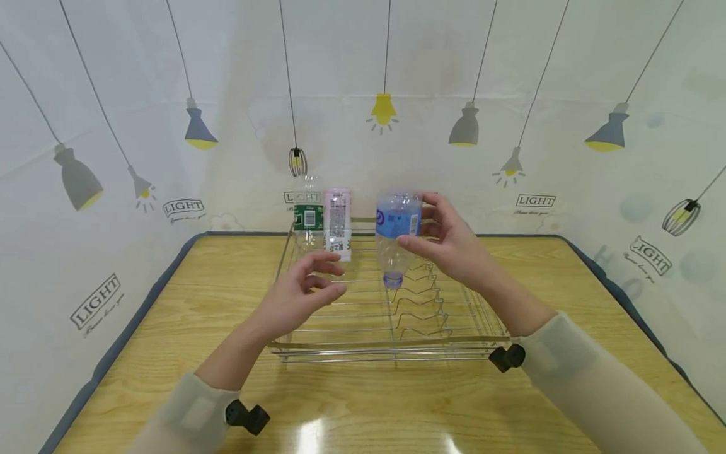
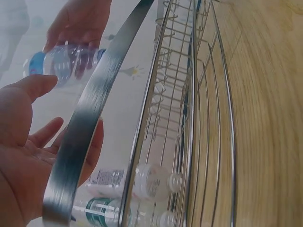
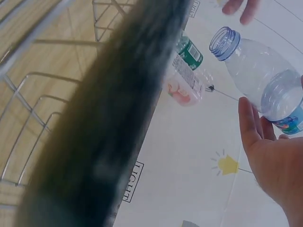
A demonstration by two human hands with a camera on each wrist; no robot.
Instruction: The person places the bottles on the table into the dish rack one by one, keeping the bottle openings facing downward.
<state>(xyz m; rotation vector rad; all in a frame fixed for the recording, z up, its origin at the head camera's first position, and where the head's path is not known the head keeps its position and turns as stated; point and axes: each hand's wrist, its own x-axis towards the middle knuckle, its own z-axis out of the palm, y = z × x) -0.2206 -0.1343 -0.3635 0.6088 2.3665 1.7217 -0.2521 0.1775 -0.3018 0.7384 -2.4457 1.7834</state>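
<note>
My right hand (image 1: 456, 246) grips a clear plastic bottle (image 1: 392, 221) with a blue label, thumb on the near side and fingers behind. The bottle is upside down, its purple-ringed neck pointing down over the wire dish rack (image 1: 391, 342). In the right wrist view, the neck of this bottle (image 3: 226, 45) looks uncapped. To the left, my left hand (image 1: 297, 296) hovers above the rack with fingers loosely bent and nothing in them. Beyond that hand, a green-labelled clear bottle (image 1: 309, 218) and a pink-and-white bottle (image 1: 338, 217) stand inverted side by side in the rack.
The rack rests on a wood-grain table (image 1: 215, 296), with a row of zigzag wire dividers (image 1: 422, 309) in its right half. A pale cloth (image 1: 340, 63) printed with lamps hangs behind and along both sides. Blue edging (image 1: 142, 302) borders the tabletop.
</note>
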